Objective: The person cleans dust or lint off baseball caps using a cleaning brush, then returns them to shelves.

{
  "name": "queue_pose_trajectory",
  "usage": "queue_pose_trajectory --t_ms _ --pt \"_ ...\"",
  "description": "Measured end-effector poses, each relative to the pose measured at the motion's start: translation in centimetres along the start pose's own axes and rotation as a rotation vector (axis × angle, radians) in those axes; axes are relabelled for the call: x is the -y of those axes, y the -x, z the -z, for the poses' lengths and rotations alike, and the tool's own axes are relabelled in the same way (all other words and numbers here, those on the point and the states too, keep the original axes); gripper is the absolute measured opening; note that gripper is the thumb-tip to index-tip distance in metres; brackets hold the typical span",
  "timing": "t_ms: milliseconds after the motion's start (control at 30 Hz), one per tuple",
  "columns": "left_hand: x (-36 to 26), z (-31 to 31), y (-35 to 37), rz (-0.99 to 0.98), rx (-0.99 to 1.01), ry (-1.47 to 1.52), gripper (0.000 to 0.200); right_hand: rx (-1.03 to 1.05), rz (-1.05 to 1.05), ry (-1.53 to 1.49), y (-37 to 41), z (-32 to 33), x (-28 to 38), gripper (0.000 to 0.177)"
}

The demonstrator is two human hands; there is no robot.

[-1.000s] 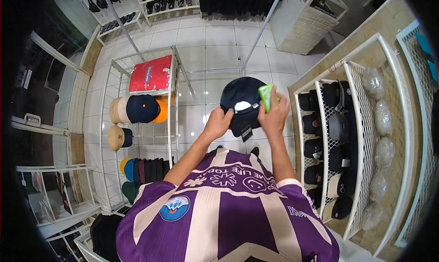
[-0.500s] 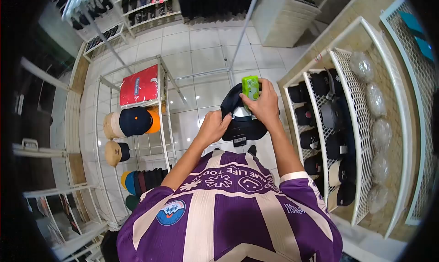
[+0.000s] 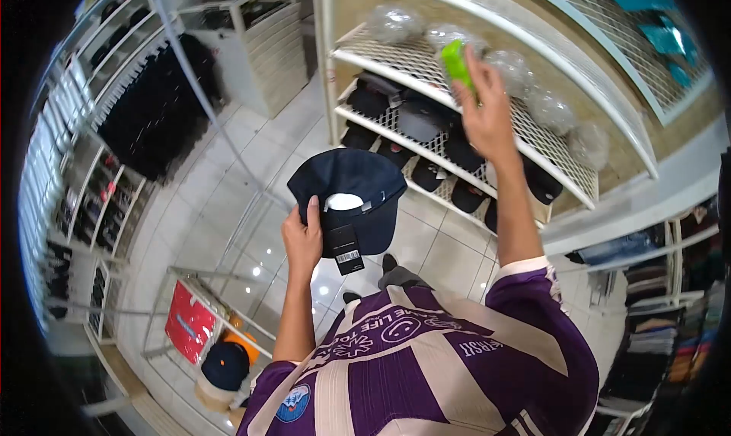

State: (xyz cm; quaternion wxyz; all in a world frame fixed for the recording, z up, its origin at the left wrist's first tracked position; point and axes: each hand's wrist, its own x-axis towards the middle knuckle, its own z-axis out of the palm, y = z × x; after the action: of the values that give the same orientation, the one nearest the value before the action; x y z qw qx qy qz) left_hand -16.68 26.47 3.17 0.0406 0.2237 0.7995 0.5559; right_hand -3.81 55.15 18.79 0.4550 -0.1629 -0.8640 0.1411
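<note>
A dark navy cap hangs in front of me over the floor, its back opening facing me. My left hand grips the cap by its left edge, thumb laid over the fabric. From the cap dangles a black price tag with a white barcode label. Away to the right, my right hand is raised in front of the wire shelf, closed around a small bright green rectangular thing. Motion blurs it, so I cannot make out its kind.
A white mesh shelf carries clear plastic-wrapped bundles above rows of dark caps. At lower left stands a rack with a red package and more caps. A metal pole rises beyond the left hand.
My view has turned right toward the shelf. My right hand has moved off the cap with the green thing, up toward the shelf. My left hand still holds the cap.
</note>
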Motion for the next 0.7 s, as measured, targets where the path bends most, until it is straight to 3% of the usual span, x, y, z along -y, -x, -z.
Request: queue_pose_trajectory --t_ms 100,233,467,567,633,700 --pt "-2.9 -4.0 -2.1 -0.119 0.12 0.129 0.046 -0.166 0.155 0.229 -4.9 6.6 -4.1 0.042" --pt "-7.8 -9.2 -4.5 -0.257 0.235 0.082 0.05 -0.263 0.25 0.316 -10.4 12.7 -9.3 0.04" --pt "-19.2 -14.0 -7.2 -0.412 0.257 0.122 0.048 -0.187 0.085 0.444 -14.6 13.3 -16.2 0.04" --pt "-20.3 -16.2 -8.1 -0.403 0.266 0.118 0.048 -0.07 -0.028 0.518 -14.9 12.3 -19.0 0.042" --pt "-20.6 -17.5 -7.9 -0.389 0.279 0.174 0.048 -0.015 -0.098 0.411 -14.6 12.0 -19.5 0.048" --pt "-19.7 -19.3 -7.9 -0.344 0.313 0.335 0.048 -0.111 -0.04 0.486 -14.2 12.0 -19.4 0.051"
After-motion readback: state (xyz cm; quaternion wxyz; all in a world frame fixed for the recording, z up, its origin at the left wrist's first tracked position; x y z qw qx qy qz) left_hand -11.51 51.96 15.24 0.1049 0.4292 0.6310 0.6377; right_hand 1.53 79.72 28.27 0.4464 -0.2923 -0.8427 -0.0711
